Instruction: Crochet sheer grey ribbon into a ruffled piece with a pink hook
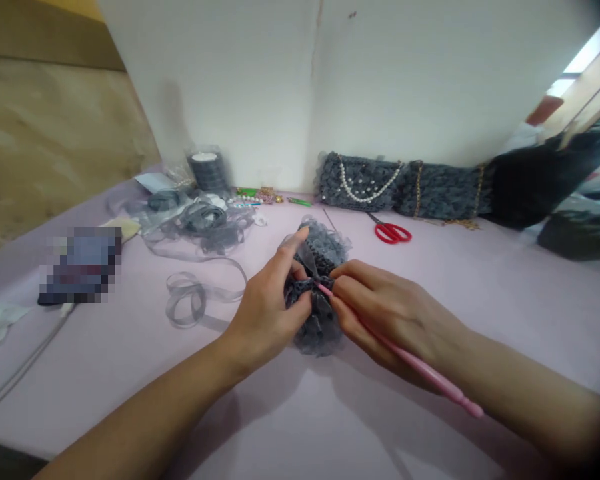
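A dark grey crocheted piece with ruffled ribbon (pixel 325 333) lies between my hands at the middle of the table. My left hand (pixel 275 300) pinches its near-left edge between thumb and fingers, with the index finger raised along a strand of sheer ribbon. In my right hand (pixel 380 313) is a pink crochet hook (pixel 430 373), its tip at the stitches and its handle slanting down to the right. The right fingertips also touch the piece. A loose length of sheer grey ribbon (pixel 187 300) curls on the table left of my left hand.
Coiled grey ribbon (pixel 205 217) and a dark spool (pixel 207 172) stand at the back left. Red-handled scissors (pixel 393 233) lie back right, before two grey ruffled bags, one with a pearl strand (pixel 363 198). A pixelated phone (pixel 83 263) with a cable (pixel 35 353) is at left.
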The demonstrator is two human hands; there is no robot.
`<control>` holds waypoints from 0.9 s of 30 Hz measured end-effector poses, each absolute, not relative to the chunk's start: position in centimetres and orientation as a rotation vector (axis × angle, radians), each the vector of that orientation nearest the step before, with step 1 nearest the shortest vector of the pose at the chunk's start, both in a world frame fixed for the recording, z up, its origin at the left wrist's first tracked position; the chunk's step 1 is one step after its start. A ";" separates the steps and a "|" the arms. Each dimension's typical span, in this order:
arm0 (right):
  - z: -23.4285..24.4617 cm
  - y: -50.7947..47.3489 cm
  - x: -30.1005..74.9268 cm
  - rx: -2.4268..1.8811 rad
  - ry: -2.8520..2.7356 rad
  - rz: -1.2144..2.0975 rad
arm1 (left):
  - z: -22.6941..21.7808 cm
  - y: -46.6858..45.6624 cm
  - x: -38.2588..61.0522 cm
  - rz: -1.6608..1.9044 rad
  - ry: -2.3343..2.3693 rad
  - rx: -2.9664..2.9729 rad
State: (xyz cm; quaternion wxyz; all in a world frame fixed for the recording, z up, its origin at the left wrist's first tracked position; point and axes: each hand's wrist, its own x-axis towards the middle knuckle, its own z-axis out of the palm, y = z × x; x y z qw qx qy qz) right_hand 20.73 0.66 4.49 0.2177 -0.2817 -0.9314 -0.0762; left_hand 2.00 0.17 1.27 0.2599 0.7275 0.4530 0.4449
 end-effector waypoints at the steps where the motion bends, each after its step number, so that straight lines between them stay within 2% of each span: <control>1: 4.4 0.5 20.6 -0.775 -2.589 -0.272 | 1.3 0.1 2.1 1.213 1.223 1.980; 5: 3.4 0.7 20.0 -0.802 -2.501 -0.488 | 1.0 -0.3 3.0 1.283 1.205 1.860; 8: 2.0 1.9 19.8 -0.781 -2.385 -0.574 | 0.6 -0.1 3.7 1.344 1.130 1.484; 12: 0.3 3.6 20.0 -0.671 -2.282 -0.532 | 0.8 0.4 4.0 1.245 0.932 0.819; 14: -0.1 4.1 20.3 -0.606 -2.264 -0.463 | 1.3 0.6 3.7 1.156 0.857 0.684; 23: 0.8 4.3 21.4 -0.337 -2.286 -0.286 | 2.0 0.9 2.2 0.974 0.779 0.747; 27: 1.1 3.8 21.3 -0.421 -2.313 -0.292 | 1.3 0.3 2.9 1.164 0.883 1.049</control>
